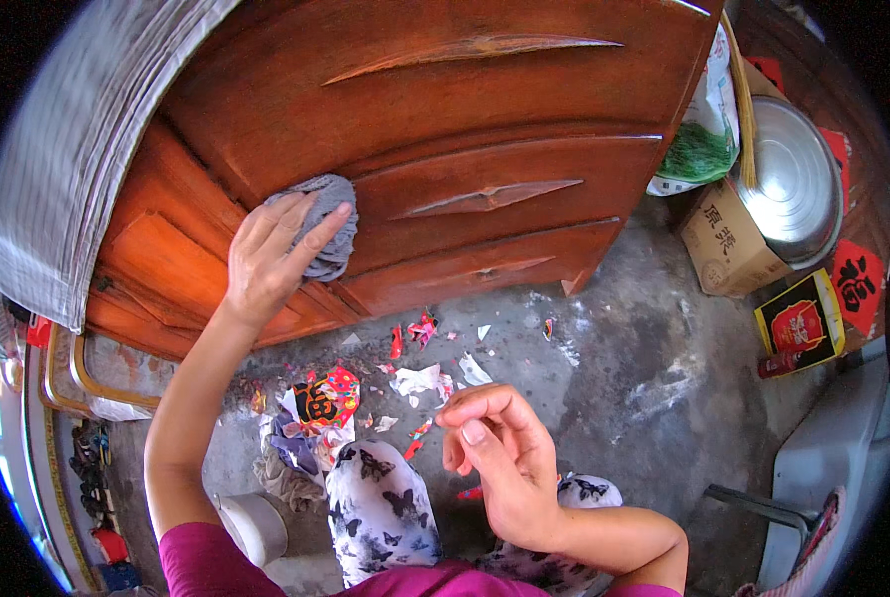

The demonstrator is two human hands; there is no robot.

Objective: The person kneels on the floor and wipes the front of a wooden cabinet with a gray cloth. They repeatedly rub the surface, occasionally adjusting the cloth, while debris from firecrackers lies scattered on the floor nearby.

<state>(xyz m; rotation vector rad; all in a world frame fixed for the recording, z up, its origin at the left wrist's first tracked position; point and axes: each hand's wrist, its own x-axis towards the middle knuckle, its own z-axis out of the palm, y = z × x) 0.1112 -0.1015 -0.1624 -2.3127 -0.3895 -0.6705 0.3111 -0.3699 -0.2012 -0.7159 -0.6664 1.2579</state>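
Observation:
My left hand (268,261) presses a crumpled grey cloth (333,234) against the front of a reddish-brown wooden cabinet (445,164), its fingers spread over the cloth. The cloth lies at the seam between the panelled door on the left and the stack of drawers with carved pulls. Held in the air over my knees, my right hand (509,468) has its fingers curled in and the thumb near them. Nothing shows in it, and it touches nothing.
Torn paper scraps (420,381) litter the concrete floor, beside a red-and-gold paper piece (327,398) and rags (291,478). A pale bucket (253,527) stands at my left. Rightward are a cardboard box (728,244), a metal lid (788,179) and a grey chair (823,458).

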